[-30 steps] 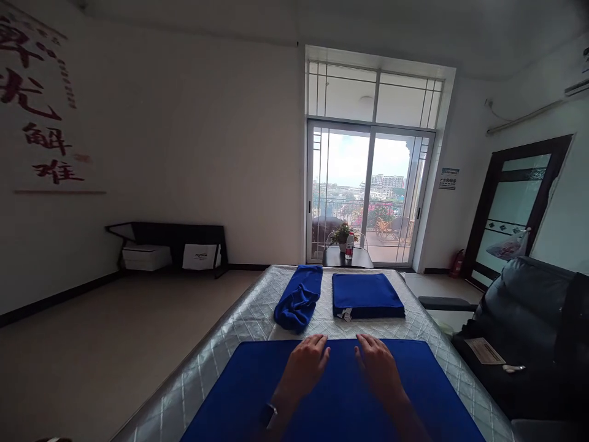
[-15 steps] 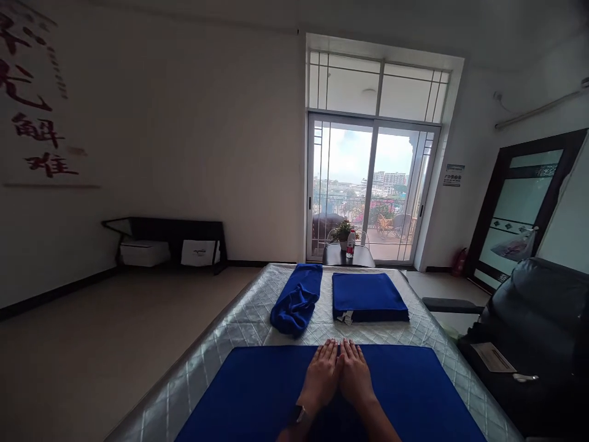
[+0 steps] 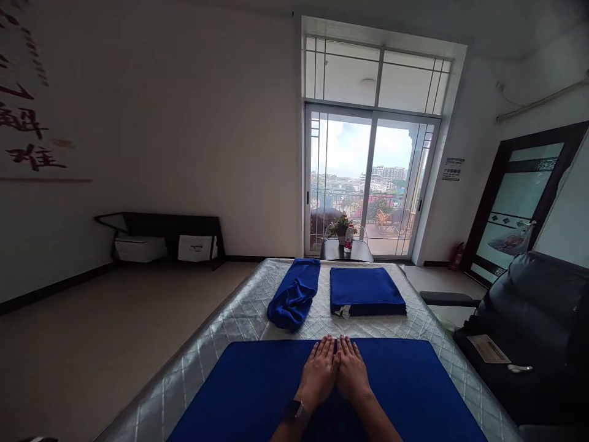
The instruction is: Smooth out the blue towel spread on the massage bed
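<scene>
A blue cloth [image 3: 248,393] is spread flat over the near part of a quilted silver-grey mattress [image 3: 202,368]. My left hand [image 3: 318,371] and my right hand [image 3: 352,371] lie side by side on it, palms down, fingers stretched toward its far edge, thumbs touching. A dark watch [image 3: 294,409] is on my left wrist. Beyond the cloth, to the left, lies a bunched blue cloth [image 3: 294,298]. To the right of that sits a neat stack of folded blue cloths [image 3: 367,290] with white tags at its near edge.
A small dark table [image 3: 359,250] with a bottle [image 3: 348,238] and potted plant [image 3: 340,228] stands past the mattress. A black armchair [image 3: 538,307] is at the right, a black bench [image 3: 168,230] by the left wall. Behind is a glass sliding door [image 3: 340,159].
The view has shifted slightly, so the room sits a little higher and further left. Both hands stay flat and together on the spread cloth.
</scene>
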Demonstrator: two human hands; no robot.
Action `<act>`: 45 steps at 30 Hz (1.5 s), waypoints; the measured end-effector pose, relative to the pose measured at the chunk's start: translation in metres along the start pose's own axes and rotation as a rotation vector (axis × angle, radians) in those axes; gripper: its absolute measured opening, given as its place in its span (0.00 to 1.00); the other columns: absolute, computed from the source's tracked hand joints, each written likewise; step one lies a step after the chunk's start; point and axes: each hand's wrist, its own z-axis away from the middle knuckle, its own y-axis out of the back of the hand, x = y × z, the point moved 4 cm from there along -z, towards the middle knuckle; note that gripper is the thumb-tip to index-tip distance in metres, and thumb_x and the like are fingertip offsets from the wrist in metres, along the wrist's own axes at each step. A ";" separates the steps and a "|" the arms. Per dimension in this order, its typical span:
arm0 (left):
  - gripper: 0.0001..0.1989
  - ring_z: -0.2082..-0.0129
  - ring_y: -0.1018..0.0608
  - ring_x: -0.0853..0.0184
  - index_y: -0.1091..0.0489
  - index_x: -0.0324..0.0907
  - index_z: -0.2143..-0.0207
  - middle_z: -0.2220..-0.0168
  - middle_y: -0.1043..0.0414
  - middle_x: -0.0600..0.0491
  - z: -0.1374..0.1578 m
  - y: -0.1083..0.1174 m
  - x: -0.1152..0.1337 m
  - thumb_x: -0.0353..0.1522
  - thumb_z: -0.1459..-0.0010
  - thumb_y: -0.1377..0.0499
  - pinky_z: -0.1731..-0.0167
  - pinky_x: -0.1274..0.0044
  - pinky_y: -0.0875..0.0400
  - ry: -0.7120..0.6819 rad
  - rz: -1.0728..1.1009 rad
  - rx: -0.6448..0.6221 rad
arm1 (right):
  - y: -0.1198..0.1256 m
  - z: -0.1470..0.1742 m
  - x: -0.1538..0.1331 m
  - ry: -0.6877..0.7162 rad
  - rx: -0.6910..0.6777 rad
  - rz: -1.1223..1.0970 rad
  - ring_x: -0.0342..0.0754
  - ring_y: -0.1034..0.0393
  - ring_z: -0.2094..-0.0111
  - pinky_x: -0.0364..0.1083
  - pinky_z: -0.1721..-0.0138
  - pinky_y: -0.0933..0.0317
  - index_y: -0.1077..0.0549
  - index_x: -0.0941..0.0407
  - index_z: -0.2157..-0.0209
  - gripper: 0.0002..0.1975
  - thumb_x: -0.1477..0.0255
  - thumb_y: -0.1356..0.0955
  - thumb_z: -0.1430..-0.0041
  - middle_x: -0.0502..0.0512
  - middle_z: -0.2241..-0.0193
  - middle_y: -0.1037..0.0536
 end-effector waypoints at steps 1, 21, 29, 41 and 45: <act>0.27 0.31 0.44 0.59 0.46 0.39 0.33 0.32 0.43 0.43 0.000 0.000 0.000 0.37 0.30 0.59 0.35 0.59 0.42 -0.004 -0.002 -0.002 | -0.001 0.000 0.001 0.002 0.002 -0.011 0.52 0.61 0.30 0.53 0.31 0.64 0.50 0.61 0.32 0.30 0.71 0.47 0.34 0.58 0.30 0.53; 0.25 0.32 0.42 0.59 0.45 0.41 0.33 0.33 0.40 0.44 0.000 0.000 0.001 0.36 0.30 0.58 0.35 0.58 0.42 -0.015 -0.019 0.011 | -0.003 -0.001 0.003 -0.004 0.003 -0.020 0.52 0.61 0.30 0.53 0.31 0.64 0.51 0.60 0.31 0.30 0.70 0.48 0.33 0.57 0.30 0.53; 0.29 0.32 0.43 0.60 0.44 0.39 0.34 0.33 0.42 0.44 0.001 0.005 0.001 0.43 0.29 0.62 0.34 0.60 0.43 0.012 0.004 -0.013 | 0.000 -0.001 0.003 -0.019 -0.002 -0.021 0.52 0.60 0.30 0.53 0.32 0.62 0.50 0.60 0.31 0.30 0.68 0.48 0.32 0.58 0.31 0.52; 0.31 0.31 0.44 0.60 0.45 0.35 0.34 0.32 0.44 0.44 0.003 0.017 0.001 0.45 0.30 0.63 0.34 0.62 0.44 0.048 0.029 -0.052 | -0.001 0.001 0.007 -0.049 -0.001 -0.036 0.49 0.62 0.30 0.52 0.31 0.66 0.52 0.61 0.31 0.30 0.67 0.51 0.32 0.56 0.30 0.54; 0.30 0.31 0.43 0.59 0.45 0.34 0.34 0.32 0.44 0.43 0.003 0.016 0.000 0.43 0.29 0.62 0.34 0.62 0.44 0.037 0.021 -0.053 | 0.000 0.001 0.007 -0.055 -0.001 -0.042 0.49 0.63 0.30 0.52 0.31 0.67 0.52 0.61 0.31 0.31 0.66 0.51 0.32 0.56 0.30 0.54</act>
